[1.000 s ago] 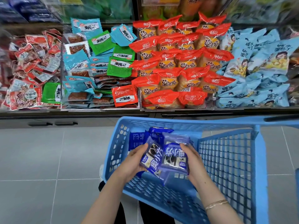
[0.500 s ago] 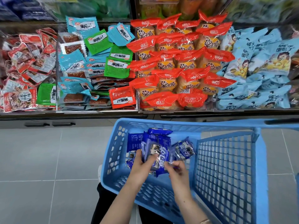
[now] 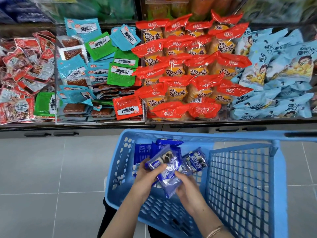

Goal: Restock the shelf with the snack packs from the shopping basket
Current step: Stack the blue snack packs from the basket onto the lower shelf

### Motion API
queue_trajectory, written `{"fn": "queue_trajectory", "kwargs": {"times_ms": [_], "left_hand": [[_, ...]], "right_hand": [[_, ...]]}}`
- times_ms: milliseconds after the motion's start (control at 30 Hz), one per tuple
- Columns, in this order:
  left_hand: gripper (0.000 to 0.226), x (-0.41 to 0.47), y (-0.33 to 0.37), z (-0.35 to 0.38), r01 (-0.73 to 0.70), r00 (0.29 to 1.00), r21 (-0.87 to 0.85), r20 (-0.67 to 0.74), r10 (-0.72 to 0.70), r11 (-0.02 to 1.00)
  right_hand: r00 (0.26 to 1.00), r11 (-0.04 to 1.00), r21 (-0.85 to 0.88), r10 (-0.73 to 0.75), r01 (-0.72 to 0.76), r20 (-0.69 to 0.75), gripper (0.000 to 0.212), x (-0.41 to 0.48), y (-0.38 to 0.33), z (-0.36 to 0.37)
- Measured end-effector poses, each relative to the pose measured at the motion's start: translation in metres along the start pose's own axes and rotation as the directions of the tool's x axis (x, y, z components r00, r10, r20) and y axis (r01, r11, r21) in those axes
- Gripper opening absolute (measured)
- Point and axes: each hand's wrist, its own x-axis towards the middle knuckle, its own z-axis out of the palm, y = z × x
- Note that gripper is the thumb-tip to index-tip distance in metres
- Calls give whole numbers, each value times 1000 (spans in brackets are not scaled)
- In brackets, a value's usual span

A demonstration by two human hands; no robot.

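Blue basket (image 3: 247, 182), moulded plastic lattice, smooth with a soft sheen along the rim. In it, dark blue packs (image 3: 169, 166) of glossy film, part clear, catching white glare and crinkling where the left hand (image 3: 145, 176) and right hand (image 3: 186, 184) press them. On the shelf (image 3: 85, 125), red packs (image 3: 187, 66) in shiny crinkled film, clear in the middle; green packs (image 3: 120, 74) and teal ones (image 3: 80, 28) flatter, satin-smooth foil with crimped serrated edges. Light blue bags (image 3: 281, 69) look more matt, puffy. Clear glossy plastic dividers (image 3: 145, 107) between the bins. Floor (image 3: 42, 169): grey tile, smooth, dull sheen. A thin metallic bracelet (image 3: 214, 231) glints.
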Motion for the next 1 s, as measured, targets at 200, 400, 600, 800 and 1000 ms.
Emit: {"fn": "queue_trajectory", "kwargs": {"times_ms": [200, 400, 600, 800, 1000], "left_hand": [[33, 6, -17, -16, 136, 984, -166, -89, -153, 977], [79, 7, -3, -48, 81, 974, -76, -207, -96, 994], [77, 15, -1, -68, 87, 974, -84, -200, -102, 993], [39, 16, -8, -66, 53, 983, -141, -164, -76, 989], [46, -15, 9, -57, 27, 991, -186, -127, -51, 982]], "right_hand": [[983, 973, -223, 25, -66, -182, 36, 28, -3, -10], [692, 881, -270, 85, -388, -717, 45, 76, -27, -70], [738, 904, -226, 131, -363, -662, 37, 105, -28, -67], [792, 979, -93, 92, -184, -603, 12, 106, -33, -60], [809, 979, -143, 36, -147, -587, 31, 54, -51, -62]]}}
